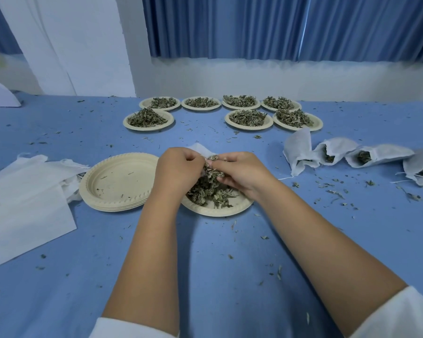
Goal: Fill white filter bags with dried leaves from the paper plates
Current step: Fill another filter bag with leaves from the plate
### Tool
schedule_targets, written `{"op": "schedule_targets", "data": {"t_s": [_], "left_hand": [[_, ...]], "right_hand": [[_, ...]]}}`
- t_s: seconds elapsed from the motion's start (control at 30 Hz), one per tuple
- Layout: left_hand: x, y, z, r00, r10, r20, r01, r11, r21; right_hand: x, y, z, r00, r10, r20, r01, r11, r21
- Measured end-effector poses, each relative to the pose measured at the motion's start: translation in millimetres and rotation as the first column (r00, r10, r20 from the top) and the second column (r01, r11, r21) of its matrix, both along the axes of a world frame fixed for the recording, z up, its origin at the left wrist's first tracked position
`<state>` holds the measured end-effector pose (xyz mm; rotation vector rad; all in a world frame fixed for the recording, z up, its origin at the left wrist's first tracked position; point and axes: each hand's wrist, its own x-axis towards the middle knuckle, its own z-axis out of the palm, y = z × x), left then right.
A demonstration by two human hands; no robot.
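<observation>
My white sleeves [122, 329] lie nearest the lens at the lower edge, and my bare forearms [156, 240] run forward from them over the blue table cloth [205, 276].

Centre: both hands meet above a paper plate [217, 210] that carries a loose heap of dried leaves [209, 191].
- My left hand [178, 167] has its fingers curled in, pinching the near edge of a white filter bag [200, 148]. The bag's far corner stands up behind my knuckles.
- My right hand [239, 172] is likewise curled, with its fingertips closed on a clump of leaves at the bag's mouth. The heel of this hand hangs over the plate's right side.
- How much leaf is already inside the bag I cannot tell, as my fingers cover the opening.

Left: a stack of empty plates [117, 181] sits just beside the working plate. Further left are flat unfilled bags [27, 198], overlapping one another.

Right: four filled bags [332, 153] lie in a row on their sides, mouths open and showing green.

Far side: seven heaped plates [248, 118] stand in two rows near the table's back edge, below a blue curtain [279, 25]. Leaf crumbs [335, 192] are scattered across the cloth.
</observation>
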<state>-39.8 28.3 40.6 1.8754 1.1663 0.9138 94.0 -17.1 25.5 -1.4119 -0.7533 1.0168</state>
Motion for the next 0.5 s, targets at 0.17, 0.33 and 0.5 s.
{"op": "schedule_targets", "data": {"t_s": [0.17, 0.33, 0.5], "left_hand": [[3, -1, -1, 0.992, -0.015, -0.122, 0.033, 0.989, 0.145], [4, 2, -4, 0.994, 0.031, -0.101, -0.015, 0.988, 0.156], [1, 8, -6, 0.988, 0.147, -0.047, -0.138, 0.979, 0.151]], "right_hand": [[-3, 2, -5, 0.944, -0.108, 0.313, 0.122, 0.992, -0.026], [-4, 2, -1, 0.961, -0.019, 0.277, 0.027, 0.999, -0.024], [2, 3, 12, 0.991, 0.100, -0.090, -0.098, 0.995, 0.020]]}}
